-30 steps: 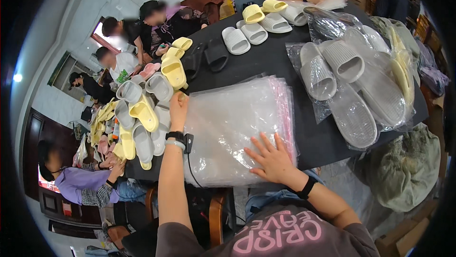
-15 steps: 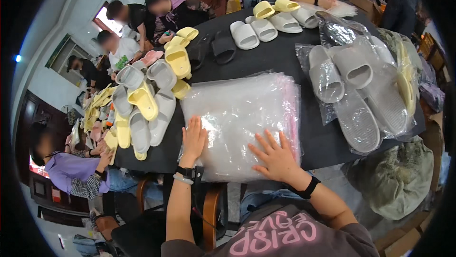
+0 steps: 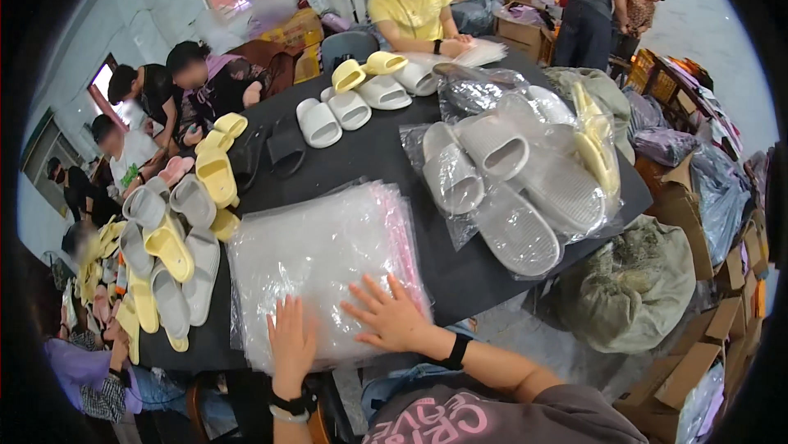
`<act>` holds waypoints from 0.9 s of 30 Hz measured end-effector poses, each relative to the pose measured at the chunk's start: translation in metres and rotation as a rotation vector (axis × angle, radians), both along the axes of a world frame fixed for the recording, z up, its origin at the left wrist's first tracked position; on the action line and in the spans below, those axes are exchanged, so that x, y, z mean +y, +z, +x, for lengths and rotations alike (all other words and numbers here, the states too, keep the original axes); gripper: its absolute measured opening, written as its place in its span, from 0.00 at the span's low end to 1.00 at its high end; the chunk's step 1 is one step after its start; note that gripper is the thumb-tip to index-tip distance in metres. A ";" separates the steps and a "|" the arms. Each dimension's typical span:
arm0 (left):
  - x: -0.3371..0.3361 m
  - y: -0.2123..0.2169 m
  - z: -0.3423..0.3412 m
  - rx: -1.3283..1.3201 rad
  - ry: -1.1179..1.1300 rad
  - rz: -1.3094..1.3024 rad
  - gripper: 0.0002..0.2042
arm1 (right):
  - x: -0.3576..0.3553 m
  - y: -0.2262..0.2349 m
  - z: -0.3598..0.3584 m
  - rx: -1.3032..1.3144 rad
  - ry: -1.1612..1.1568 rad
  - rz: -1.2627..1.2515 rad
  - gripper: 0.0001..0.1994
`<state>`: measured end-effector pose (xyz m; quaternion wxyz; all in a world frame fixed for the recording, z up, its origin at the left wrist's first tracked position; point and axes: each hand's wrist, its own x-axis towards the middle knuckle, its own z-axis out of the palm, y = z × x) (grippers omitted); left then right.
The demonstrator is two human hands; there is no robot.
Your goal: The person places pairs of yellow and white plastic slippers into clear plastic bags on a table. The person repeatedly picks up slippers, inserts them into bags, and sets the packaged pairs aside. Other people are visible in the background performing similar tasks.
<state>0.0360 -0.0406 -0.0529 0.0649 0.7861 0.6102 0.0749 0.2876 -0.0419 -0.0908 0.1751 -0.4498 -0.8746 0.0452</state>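
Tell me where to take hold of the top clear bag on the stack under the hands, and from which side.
Probably the near edge of the stack of clear bags, from the person's own side. Both the left hand and right hand already lie flat there, and the sheets are thin and limp, so a fingertip pinch at a near corner should peel one off.

You have one view here — a wide fisheye camera worn on your head, tilted down and forward over the black table. It sits close above your own left hand and right hand, whose forearms enter from the lower edge, both lying on the stack of clear plastic bags just in front of you. Toward the rim, straight lines bend — the table's far end and a seated person in a yellow shirt lie at the top.
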 end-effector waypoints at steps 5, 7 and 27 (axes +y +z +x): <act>-0.010 -0.042 -0.001 0.028 0.171 0.166 0.34 | -0.001 -0.002 -0.002 0.021 0.010 -0.004 0.34; -0.008 -0.050 -0.002 0.033 0.185 0.187 0.36 | 0.000 0.003 0.000 0.036 0.029 -0.017 0.35; -0.008 -0.052 0.001 -0.017 0.182 0.167 0.35 | 0.167 0.145 0.225 -0.469 -0.451 0.110 0.22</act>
